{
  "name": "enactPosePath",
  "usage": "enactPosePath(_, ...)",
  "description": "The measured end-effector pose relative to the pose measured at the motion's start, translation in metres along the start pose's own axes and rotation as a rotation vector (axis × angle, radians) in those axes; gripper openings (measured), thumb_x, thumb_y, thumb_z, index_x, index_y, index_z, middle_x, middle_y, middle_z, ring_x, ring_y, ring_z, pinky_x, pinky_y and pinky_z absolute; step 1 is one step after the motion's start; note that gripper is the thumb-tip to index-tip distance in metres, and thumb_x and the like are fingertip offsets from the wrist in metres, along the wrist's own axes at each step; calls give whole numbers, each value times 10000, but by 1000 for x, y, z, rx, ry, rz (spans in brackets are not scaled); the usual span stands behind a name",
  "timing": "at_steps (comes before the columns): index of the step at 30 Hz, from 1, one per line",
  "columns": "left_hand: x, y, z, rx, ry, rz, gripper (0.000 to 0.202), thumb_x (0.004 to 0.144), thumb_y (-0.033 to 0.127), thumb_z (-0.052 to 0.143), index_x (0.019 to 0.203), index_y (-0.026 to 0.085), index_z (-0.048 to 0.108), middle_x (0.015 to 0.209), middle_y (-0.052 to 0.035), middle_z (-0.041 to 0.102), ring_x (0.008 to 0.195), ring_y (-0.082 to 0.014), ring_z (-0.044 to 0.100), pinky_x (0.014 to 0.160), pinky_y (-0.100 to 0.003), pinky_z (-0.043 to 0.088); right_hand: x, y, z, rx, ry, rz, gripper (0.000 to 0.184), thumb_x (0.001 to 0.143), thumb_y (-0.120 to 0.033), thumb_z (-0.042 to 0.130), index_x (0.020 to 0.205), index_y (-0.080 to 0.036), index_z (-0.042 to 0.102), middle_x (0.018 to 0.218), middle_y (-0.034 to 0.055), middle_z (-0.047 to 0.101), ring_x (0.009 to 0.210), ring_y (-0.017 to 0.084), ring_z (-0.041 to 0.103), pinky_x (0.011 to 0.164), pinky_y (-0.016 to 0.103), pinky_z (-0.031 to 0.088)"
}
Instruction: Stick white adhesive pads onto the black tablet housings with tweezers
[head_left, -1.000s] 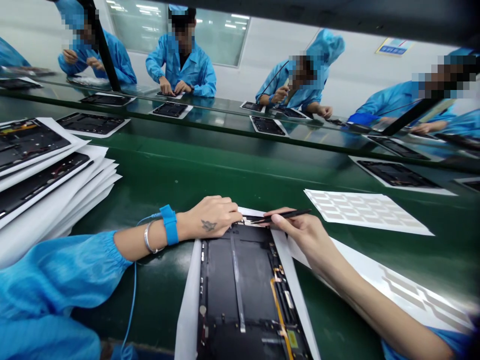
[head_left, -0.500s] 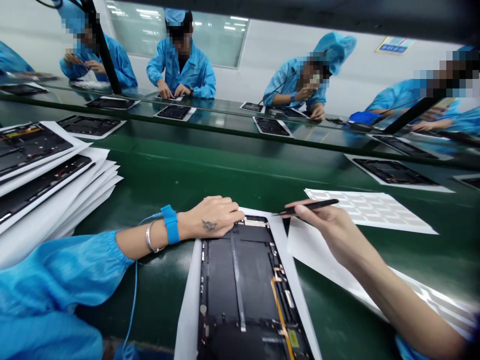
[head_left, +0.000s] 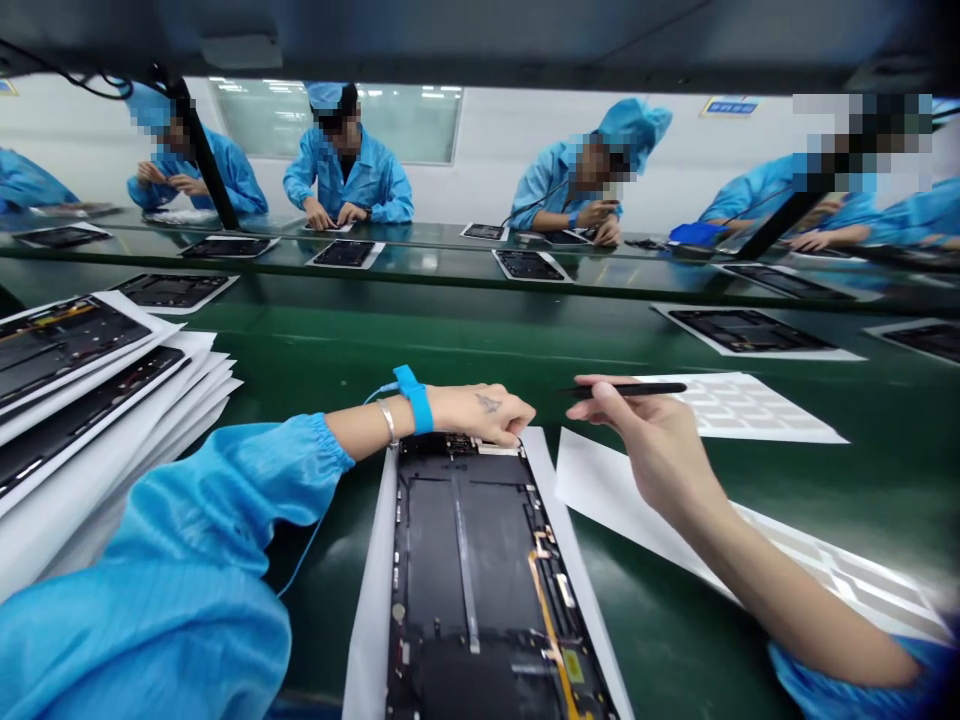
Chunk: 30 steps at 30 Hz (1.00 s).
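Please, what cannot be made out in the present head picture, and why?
Head view:
Black rectangular electronics housing: near end cut off by bottom edge; part of far end covered by left hand.
Slim black tweezers in right hand: tips too small to tell if they hold anything.
Nearer white label sheet: partly hidden by right forearm.

Bare bench [head_left: 442,350] is stretching beyond the left hand [head_left: 484,412], with a stack [head_left: 150,440] blocking the left and a panel [head_left: 487,42] overhead.
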<state>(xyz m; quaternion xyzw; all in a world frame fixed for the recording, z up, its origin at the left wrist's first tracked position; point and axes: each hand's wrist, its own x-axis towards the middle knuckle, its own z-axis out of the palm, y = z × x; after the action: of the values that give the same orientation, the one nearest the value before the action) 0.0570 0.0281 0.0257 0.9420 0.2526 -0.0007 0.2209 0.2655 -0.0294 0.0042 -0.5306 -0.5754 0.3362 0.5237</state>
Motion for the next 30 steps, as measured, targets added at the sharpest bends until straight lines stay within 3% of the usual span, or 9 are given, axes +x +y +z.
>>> enactPosePath(2,3,-1,6,-29,54,-7,164,877,210,616,743,180,526,685,50,558,662,-118,522,577,-237,324,-8,-3,4,-64,-65,-116,331,888,-492,605,1070,-226,676,719,33,734,744,225,691,819,399,522)
enactPosePath(5,-7,-4,14,-85,136,-23,106,897,205,600,817,178,537,711,50,562,678,-116,528,601,-226,359,-19,-5,13,-268,-343,-404,233,964,-343,489,1087,-242,659,833,60,737,825,216,690,809,363,520)
enactPosePath(8,-31,-12,22,-181,232,19,85,888,124,580,939,176,535,872,24,610,834,-127,555,739,-226,417,-25,0,20,-515,-571,-648,282,967,-208,414,1083,-243,670,998,100,710,887,215,662,754,333,511)
enactPosePath(11,-59,-21,30,-156,317,6,62,941,178,536,1003,186,532,1017,-9,607,969,-160,516,872,-277,411,-24,5,22,-686,-612,-778,353,922,-85,384,1113,-227,645,1062,118,695,959,226,642,775,338,489)
enactPosePath(15,-84,-25,33,-30,367,-73,139,996,299,481,1041,175,524,1059,-45,572,982,-185,487,894,-314,412,-21,9,19,-850,-517,-845,323,878,-50,390,995,-222,638,870,89,678,825,222,628,749,341,447)
enactPosePath(18,-90,-18,29,105,340,-130,156,1006,299,450,1063,169,513,1045,-55,555,945,-183,505,845,-300,431,-19,9,18,-816,-462,-769,256,879,-89,405,916,-230,615,802,67,665,751,211,619,746,345,435)
enactPosePath(23,-88,-9,22,262,248,-144,237,1026,261,324,872,185,487,888,-26,536,814,-163,519,759,-278,427,-1,16,23,-199,-298,-323,194,960,-364,393,936,-240,541,719,20,721,718,202,670,749,348,485)
enactPosePath(26,-88,-22,10,123,330,-145,270,1020,343,354,848,195,499,839,-3,553,768,-146,523,751,-267,431,16,26,22,145,-119,-114,378,845,-616,516,883,-240,529,709,44,741,737,223,700,753,379,521)
enactPosePath(30,-92,-64,-33,5,559,-314,268,968,430,452,889,192,547,697,33,546,650,-129,512,631,-235,418,30,38,20,297,-2,-27,464,765,-703,562,837,-247,510,807,83,766,842,243,731,762,391,547)
